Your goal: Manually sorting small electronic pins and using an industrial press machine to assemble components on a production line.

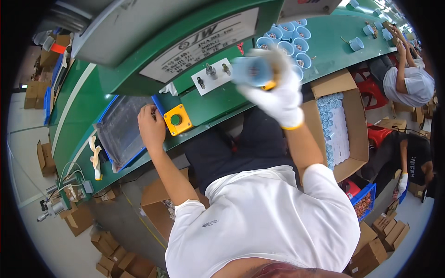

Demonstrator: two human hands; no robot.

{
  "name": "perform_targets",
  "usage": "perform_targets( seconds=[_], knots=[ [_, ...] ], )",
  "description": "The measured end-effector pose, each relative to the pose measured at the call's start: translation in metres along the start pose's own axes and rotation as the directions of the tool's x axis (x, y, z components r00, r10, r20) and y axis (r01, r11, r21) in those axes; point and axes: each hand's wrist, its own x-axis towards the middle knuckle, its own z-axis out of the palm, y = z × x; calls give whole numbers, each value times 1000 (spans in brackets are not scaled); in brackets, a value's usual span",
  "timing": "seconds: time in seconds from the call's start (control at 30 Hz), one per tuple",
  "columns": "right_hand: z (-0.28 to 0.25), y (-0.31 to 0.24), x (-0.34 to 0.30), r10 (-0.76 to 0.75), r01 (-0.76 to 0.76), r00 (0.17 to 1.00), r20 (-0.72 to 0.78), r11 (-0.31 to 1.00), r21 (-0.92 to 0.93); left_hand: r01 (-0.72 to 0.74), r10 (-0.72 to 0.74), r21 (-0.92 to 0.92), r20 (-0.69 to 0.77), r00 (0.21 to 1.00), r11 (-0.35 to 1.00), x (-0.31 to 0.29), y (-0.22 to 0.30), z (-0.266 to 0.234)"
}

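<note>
My right hand [280,95] wears a white glove and is raised over the green bench [218,104]. It is shut on a light blue round cup [252,70], blurred by motion, with something yellow just under it. My bare left hand [150,123] sits at the right rim of a blue tray [121,132] lined with clear plastic, fingers curled over that rim. A yellow box with a green push button [177,119] stands just right of this hand.
A white switch plate [212,76] is mounted on the green machine [153,41]. Several blue cups [289,39] stand behind it. An open carton of blue cups [340,125] is at my right. Two other people [410,81] work further right. Cardboard boxes [116,252] lie on the floor.
</note>
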Motion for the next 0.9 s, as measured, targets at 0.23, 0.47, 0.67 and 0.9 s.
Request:
perform_targets(
  seconds=[0.23, 0.47, 0.67, 0.9],
  knots=[
    [66, -4, 19, -111, 112, 993, 27, 993, -31, 0, -1, -6, -26, 1000, 1000, -1, 10, 1],
    [64, -15, 35, -173, 181, 983, 63, 973, -141, 25, -25, 8, -27, 999, 1000, -2, 7, 0],
    [58, -8, 35, -129, 140, 989, 74, 978, -156, 79, -78, 17, -53, 996, 997, -5, 16, 1],
    [64, -16, 38, -137, 147, 988, 77, 977, -154, 90, -86, 36, -86, 993, 995, -5, 20, -2]
  ],
)
